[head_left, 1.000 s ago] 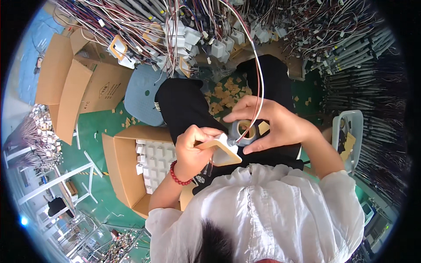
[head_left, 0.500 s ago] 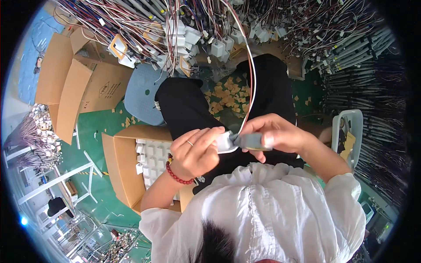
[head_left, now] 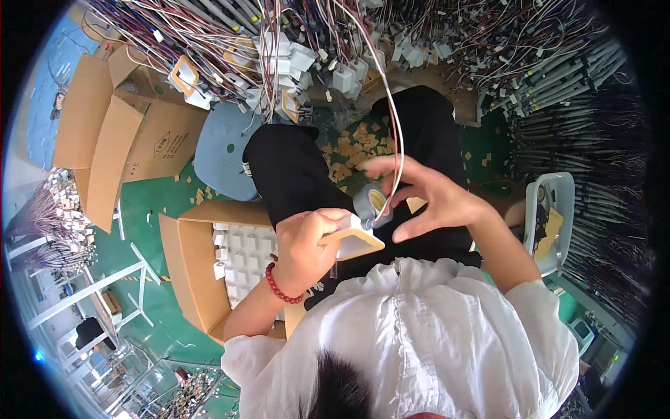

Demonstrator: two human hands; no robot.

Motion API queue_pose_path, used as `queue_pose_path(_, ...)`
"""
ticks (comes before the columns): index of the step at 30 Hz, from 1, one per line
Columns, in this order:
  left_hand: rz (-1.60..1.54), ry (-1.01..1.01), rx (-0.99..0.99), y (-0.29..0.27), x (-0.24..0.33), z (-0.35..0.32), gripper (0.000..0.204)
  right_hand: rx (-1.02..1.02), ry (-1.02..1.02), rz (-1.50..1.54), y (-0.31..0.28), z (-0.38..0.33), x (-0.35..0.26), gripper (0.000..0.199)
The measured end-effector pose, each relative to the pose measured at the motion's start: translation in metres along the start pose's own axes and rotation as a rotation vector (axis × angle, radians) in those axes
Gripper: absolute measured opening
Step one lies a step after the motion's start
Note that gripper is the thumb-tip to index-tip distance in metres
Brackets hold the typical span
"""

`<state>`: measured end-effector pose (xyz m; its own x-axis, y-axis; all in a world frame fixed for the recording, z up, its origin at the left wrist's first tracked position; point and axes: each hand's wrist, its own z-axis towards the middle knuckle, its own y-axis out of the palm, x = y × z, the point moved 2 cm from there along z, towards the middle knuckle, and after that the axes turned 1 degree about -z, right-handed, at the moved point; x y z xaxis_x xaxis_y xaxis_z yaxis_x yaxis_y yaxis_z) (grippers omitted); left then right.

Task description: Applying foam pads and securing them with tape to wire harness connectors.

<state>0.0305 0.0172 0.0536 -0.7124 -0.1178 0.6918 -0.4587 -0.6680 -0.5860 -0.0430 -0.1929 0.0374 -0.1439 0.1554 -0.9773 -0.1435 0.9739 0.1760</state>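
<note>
Over my lap, my left hand (head_left: 307, 241) is closed on a small white plastic housing (head_left: 357, 246) with a tan rim, held tilted. White and reddish wires (head_left: 398, 133) run down to the grey end (head_left: 368, 223) at its corner. Right by that corner is a grey roll that looks like tape (head_left: 362, 203), with a yellowish core; whether its strip sticks to the wires I cannot tell. My right hand (head_left: 436, 199) is open beside the roll, thumb and fingers spread around the wires, with nothing visibly gripped.
A carton (head_left: 195, 269) of white housings stands at my left, near a blue stool (head_left: 223, 157) and a larger open carton (head_left: 157, 143). Bundled wires (head_left: 209, 42) hang ahead. Tan paper squares (head_left: 356, 150) litter the floor. A white bin (head_left: 569, 202) is at my right.
My right hand has let go of the grey roll and opened, its fingers spreading away. My left hand has turned the housing, so its tan rim now shows.
</note>
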Motion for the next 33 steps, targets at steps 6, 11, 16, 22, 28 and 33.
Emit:
queue_pose_path(6, -0.422, -0.432, -0.014, -0.003, 0.002, -0.002, 0.029, -0.3, 0.194, -0.12, -0.004, 0.011, -0.015, 0.053)
queue_pose_path(11, -0.141, -0.163, -0.021, -0.003, 0.003, 0.001, 0.031, -0.218, 0.386, 0.768, 0.011, -0.002, -0.005, 0.07)
queue_pose_path(16, -0.387, -0.397, -0.046, 0.007, 0.011, 0.004, 0.025, -0.04, 0.091, 0.296, -0.004, 0.005, 0.027, 0.08)
queue_pose_path(22, -0.466, -0.499, -0.045, 0.001, 0.011, -0.002, 0.017, -0.263, 0.248, 0.056, -0.002, 0.01, 0.007, 0.043)
queue_pose_path(28, -0.125, -0.259, -0.027, 0.003, 0.008, -0.005, 0.02, -0.199, 0.224, 0.635, -0.006, -0.012, -0.002, 0.052)
queue_pose_path(33, -0.511, -0.619, -0.122, 0.016, 0.009, -0.002, 0.017, -0.173, 0.06, 0.581, 0.004, 0.013, 0.035, 0.096)
